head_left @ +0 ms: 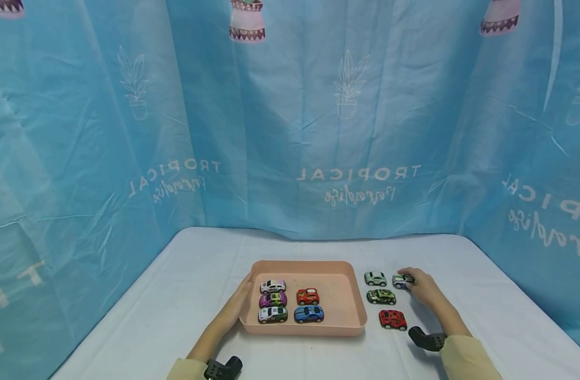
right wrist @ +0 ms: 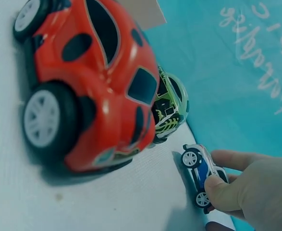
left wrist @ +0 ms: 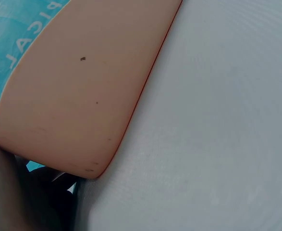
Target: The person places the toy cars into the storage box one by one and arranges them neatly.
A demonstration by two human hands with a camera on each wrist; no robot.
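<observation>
White-blue toy car (right wrist: 201, 174) pinched in right hand (head_left: 424, 287) grip, left hand (head_left: 239, 303) touching tray (head_left: 351, 327)

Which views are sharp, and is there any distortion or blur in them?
Head view: even light, wide-angle bending at the edges, cars small. Left wrist view: the pink tray wall fills it, soft. Right wrist view: the red car looms large; the right hand is slightly blurred.

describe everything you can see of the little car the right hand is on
The small toy car is white and blue with silver-hubbed black wheels, and looks like glossy painted metal or plastic. It stands on the white tablecloth, farthest right of the four cars outside the pink tray, beside a pale green car. The right hand grips it, thumb and fingers curled round it, hiding much of its body.
</observation>
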